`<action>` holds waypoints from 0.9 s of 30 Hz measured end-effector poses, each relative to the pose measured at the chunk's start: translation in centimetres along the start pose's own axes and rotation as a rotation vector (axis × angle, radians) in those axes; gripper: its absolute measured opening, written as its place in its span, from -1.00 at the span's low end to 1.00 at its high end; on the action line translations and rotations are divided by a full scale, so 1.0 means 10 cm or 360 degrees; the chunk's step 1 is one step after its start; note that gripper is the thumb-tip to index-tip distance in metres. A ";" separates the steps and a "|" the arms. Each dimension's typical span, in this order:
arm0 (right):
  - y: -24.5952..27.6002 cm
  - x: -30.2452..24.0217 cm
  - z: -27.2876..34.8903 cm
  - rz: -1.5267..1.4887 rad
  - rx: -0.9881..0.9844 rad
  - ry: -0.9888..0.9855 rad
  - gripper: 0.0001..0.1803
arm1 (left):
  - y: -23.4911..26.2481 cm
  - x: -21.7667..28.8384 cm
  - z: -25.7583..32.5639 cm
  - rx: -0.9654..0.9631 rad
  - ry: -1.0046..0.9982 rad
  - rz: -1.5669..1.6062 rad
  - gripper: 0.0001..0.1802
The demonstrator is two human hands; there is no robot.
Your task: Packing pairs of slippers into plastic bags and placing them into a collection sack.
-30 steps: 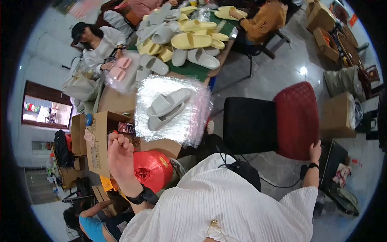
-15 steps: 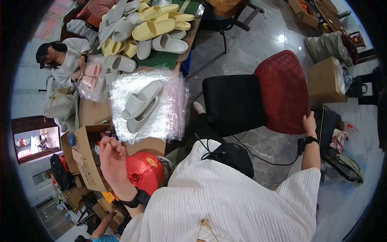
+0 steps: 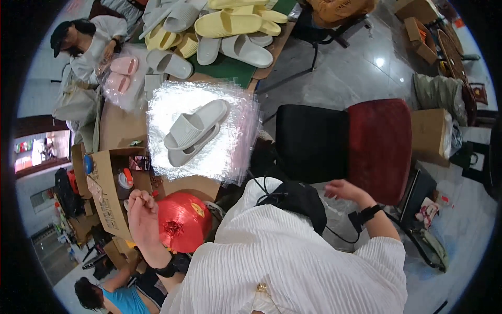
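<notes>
My left hand (image 3: 143,222) is raised between an open cardboard box (image 3: 116,214) and a red ball of plastic twine (image 3: 183,220). Its fingers are loosely bent, and nothing shows in them. My right hand (image 3: 346,189) hangs in the air with fingers stretched out, near the red backrest (image 3: 379,152) of a chair with a black seat (image 3: 312,144). On the table ahead, a pair of grey slide sandals (image 3: 196,131) lies on a stack of clear plastic bags (image 3: 164,112). One sandal overlaps the other.
Yellow slides (image 3: 227,23) and grey slides (image 3: 246,51) are heaped at the table's far end. At the far left, a person (image 3: 94,49) sits by bagged pink slides (image 3: 124,65). Another person (image 3: 125,293) is at lower left. Cardboard boxes (image 3: 429,131) stand at right.
My right hand has let go of the chair's red backrest and come inward to the left. The chair sits closer and more squarely. My left hand has barely moved; the view has shifted.
</notes>
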State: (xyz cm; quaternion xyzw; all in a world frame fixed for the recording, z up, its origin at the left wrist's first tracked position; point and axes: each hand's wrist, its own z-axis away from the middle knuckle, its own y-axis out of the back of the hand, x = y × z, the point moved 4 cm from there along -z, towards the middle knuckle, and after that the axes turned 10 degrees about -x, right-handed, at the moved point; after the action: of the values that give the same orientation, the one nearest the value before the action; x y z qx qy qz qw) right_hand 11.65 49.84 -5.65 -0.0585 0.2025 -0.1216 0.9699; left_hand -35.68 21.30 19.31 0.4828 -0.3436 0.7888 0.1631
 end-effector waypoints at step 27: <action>0.32 -4.06 -0.18 0.1690 -0.0273 0.1052 -0.53 | 0.70 -1.52 1.11 -0.0202 0.1580 -0.0877 -0.70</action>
State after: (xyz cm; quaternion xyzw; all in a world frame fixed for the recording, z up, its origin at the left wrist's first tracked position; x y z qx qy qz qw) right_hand -24.51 63.34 7.54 0.0130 0.5019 0.3815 0.7761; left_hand -25.28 9.72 6.64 0.1154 -0.1340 0.8272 0.5333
